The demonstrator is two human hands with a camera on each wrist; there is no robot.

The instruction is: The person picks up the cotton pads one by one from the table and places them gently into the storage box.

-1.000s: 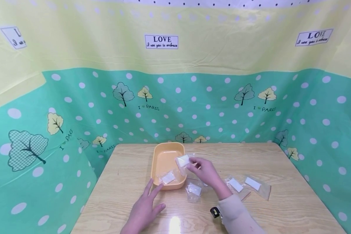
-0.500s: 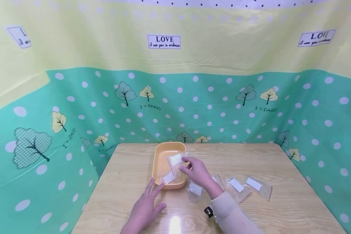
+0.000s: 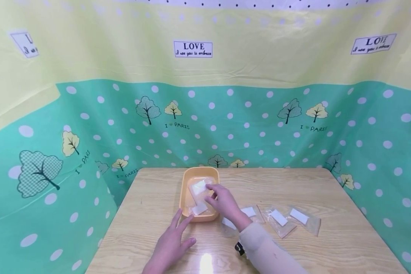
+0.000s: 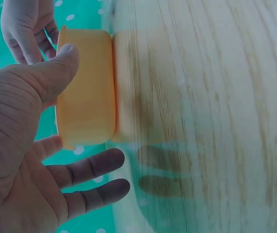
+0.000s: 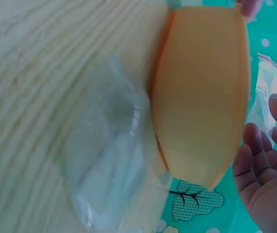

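My right hand pinches a clear zip bag with a white label, holding it over the orange tray. In the right wrist view the bag rises above the tray's rim, between thumb and fingertips. A second labelled zip bag lies at the tray's near end. My left hand has its fingers spread and straight, with fingertips at the tray's near left corner. From the left wrist, the thumb overlaps the side of the tray.
To the right of the tray, several more labelled zip bags lie on the wooden table; one is partly hidden by my right forearm. A dotted green and yellow curtain hangs behind the table and along both sides.
My right hand has carried the zip bag leftward, from the tray's right rim to over its inside. The left hand stays at the near left corner.
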